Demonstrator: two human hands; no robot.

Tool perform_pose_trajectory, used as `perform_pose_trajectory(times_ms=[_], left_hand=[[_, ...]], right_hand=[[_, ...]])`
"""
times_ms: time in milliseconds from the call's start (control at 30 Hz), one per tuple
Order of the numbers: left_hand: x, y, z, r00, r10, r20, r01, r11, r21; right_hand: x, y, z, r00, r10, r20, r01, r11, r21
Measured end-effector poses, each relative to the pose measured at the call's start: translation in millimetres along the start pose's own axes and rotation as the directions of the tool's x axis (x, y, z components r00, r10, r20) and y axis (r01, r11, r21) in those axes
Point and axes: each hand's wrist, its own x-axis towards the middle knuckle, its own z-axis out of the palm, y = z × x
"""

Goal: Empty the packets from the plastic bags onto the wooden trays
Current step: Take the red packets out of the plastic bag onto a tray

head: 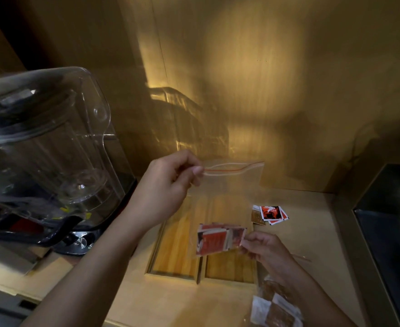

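Observation:
My left hand (170, 182) pinches the left top corner of a clear zip bag (232, 182) with a red seal line, holding it up above the wooden trays (177, 251). Inside the bag's bottom sits a bunch of red packets (217, 239). My right hand (262, 246) grips the bag's lower right corner at those packets. The two wooden trays lie side by side under the bag, the right one (229, 267) partly hidden by it. Loose red and white packets (272, 214) lie on the counter beyond the right tray.
A large clear blender jar (45, 147) on its dark base stands at the left. Another bag of brown and white packets (274, 308) lies at the front right. A dark steel sink edge (387, 232) runs along the right. A wood-panel wall backs the counter.

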Motion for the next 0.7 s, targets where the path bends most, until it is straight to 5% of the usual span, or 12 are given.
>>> perform_pose_trajectory(times_ms=[300, 700], left_hand=[[3, -50, 18, 0.952, -0.302, -0.056, 0.275, 0.918, -0.286], [0, -146, 97, 0.786, -0.603, 0.133, 0.609, 0.722, -0.327]], right_hand=[[-19, 9, -15, 0.998, 0.051, -0.043, -0.050, 0.999, 0.023], [-29, 59, -26, 0.917, 0.315, -0.245, -0.329, 0.944, -0.016]])
